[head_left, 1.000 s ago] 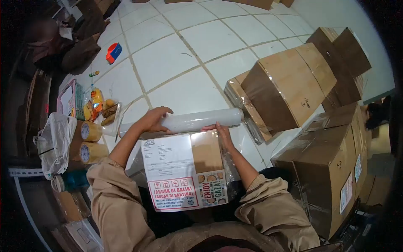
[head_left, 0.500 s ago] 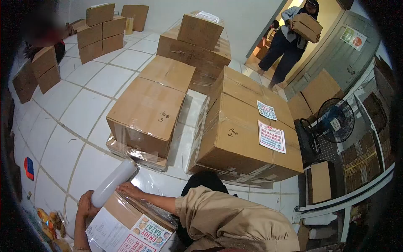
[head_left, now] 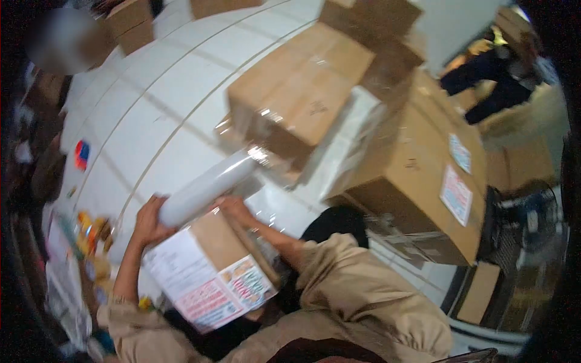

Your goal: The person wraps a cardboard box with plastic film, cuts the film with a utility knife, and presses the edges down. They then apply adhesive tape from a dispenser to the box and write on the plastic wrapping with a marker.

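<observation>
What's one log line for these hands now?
left hand: grips wrap roll | right hand: on labelled box, beside roll | view: blurred

Left hand (head_left: 147, 219) fingers curled; right hand (head_left: 232, 207) flat, elbow bent.

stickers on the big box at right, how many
2, both atop the big box: a smaller sticker farther from the camera, a larger sticker nearer. Its other faces are hidden.
</observation>
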The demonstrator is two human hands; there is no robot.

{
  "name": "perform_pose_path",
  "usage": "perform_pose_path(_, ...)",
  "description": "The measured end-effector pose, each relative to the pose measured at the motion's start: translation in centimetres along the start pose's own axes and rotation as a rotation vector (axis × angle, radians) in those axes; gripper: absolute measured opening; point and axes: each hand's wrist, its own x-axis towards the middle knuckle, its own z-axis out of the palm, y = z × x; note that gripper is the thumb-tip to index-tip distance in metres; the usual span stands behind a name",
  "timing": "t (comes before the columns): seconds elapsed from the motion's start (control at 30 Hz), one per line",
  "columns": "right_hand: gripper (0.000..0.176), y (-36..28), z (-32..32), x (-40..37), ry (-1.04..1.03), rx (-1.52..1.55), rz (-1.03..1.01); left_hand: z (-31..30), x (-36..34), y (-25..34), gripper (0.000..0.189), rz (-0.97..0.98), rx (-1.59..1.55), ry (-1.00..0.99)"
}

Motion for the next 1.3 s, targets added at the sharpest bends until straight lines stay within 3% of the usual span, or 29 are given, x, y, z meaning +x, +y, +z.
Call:
perform_pose_path(0.03, 0.033, -0.2, 0.0, -0.1, 0.010, 0.003, 0.108, -1.1, 0.1, 0.7, 0.077, 0.003, 0.054, -0.044)
perform_pose_path(0.07, 0.036, -2.0, 0.0, -0.1, -0.024, -0.097, 0.078, -1.0, -0.1, -0.1, 0.075, 0.048, 0.112, -0.010)
perform_pose_path(0.13, 0.032, -1.3, -0.2, -0.3, -0.011, 0.073, 0.183, -3.4, 0.8, 1.6, 0.070, -0.065, -0.050, -0.169)
perform_pose_path(0.2, 0.035, -1.1, 0.0, -0.2, -0.032, 0.128, 0.152, -3.9, 1.7, 0.1, 0.067, -0.074, -0.072, -0.190)
perform_pose_path(0.27, 0.037, -1.6, -0.1, -0.4, -0.031, 0.166, 0.111, -4.5, 2.5, -1.0, 0.061, -0.003, -0.389, -0.291)
perform_pose_path(0.33, 0.038, -2.9, 0.0, -0.5, -0.067, 0.095, 0.106, -5.7, 3.1, -0.8, 0.056, 0.015, -0.458, -0.359)
perform_pose_path(0.4, 0.036, -0.7, -0.7, -0.6, -0.120, 0.166, 0.098, -6.7, 3.7, -0.7, 0.053, -0.128, -0.662, -0.685)
perform_pose_path(0.47, 0.031, 0.9, -1.4, -1.6, 0.007, -0.798, -0.460, -7.3, 3.1, 0.2, 0.052, -0.141, -0.636, -0.691)
perform_pose_path(0.5, 0.034, 4.2, -1.5, -2.0, 0.130, -1.063, -0.574, -7.2, 2.7, 0.6, 0.055, -0.115, -0.595, -0.703)
perform_pose_path(0.53, 0.049, 17.2, -4.9, -2.6, 0.077, -0.573, -0.099, -6.9, 2.5, 1.0, 0.058, -0.077, -0.553, -0.719)
perform_pose_path(0.6, 0.024, 4.8, -0.4, -2.2, 0.220, -0.905, -0.233, -6.3, 1.7, 1.2, 0.069, 0.000, -0.395, -0.612)
perform_pose_path(0.63, 0.048, 12.8, -2.7, -1.1, 0.161, -0.378, 0.532, -6.3, 1.8, 2.1, 0.078, -0.004, -0.348, -0.604)
perform_pose_path(0.67, 0.048, 14.3, -2.9, -0.7, 0.244, -0.407, 0.511, -6.6, 2.0, 3.3, 0.088, 0.007, -0.301, -0.588)
perform_pose_path(0.77, 0.026, 15.6, -2.3, 0.4, 0.125, -0.859, -0.523, -7.4, 2.0, 4.0, 0.080, 0.016, -0.282, -0.486)
perform_pose_path(0.8, 0.024, -0.3, -0.1, -0.7, 0.047, -0.374, -0.153, -7.7, 2.4, 3.8, 0.077, 0.004, -0.346, -0.476)
perform_pose_path(0.87, 0.032, 1.5, 0.2, 0.1, -0.109, 0.243, -0.161, -7.8, 3.2, 1.6, 0.066, -0.003, -0.510, -0.474)
perform_pose_path(0.93, 0.040, 0.1, 0.0, -0.1, -0.148, 0.048, -0.136, -10.1, 2.9, 3.7, 0.062, -0.055, -0.525, -0.509)
perform_pose_path(1.0, 0.034, 2.0, 1.3, -0.2, -0.168, 0.205, -0.110, -11.1, 2.9, 4.3, 0.058, -0.123, -0.526, -0.570)
perform_pose_path(1.07, 0.026, 9.4, 2.7, 0.9, 0.659, -0.702, -0.267, -9.9, 2.4, 3.3, 0.058, 0.051, -0.354, -0.734)
perform_pose_path(1.1, 0.026, 10.9, -0.7, 2.9, 0.075, -0.597, -0.540, -8.3, 2.2, 1.0, 0.063, 0.036, -0.412, -0.728)
perform_pose_path(1.23, 0.026, 8.3, -0.9, 1.5, 0.116, -0.552, -0.468, -6.9, 0.9, 2.7, 0.069, -0.030, -0.321, -0.550)
perform_pose_path(1.3, 0.026, 7.0, -0.7, 1.2, 0.140, -0.512, -0.436, -7.0, 0.3, 5.8, 0.075, 0.232, 0.041, -0.129)
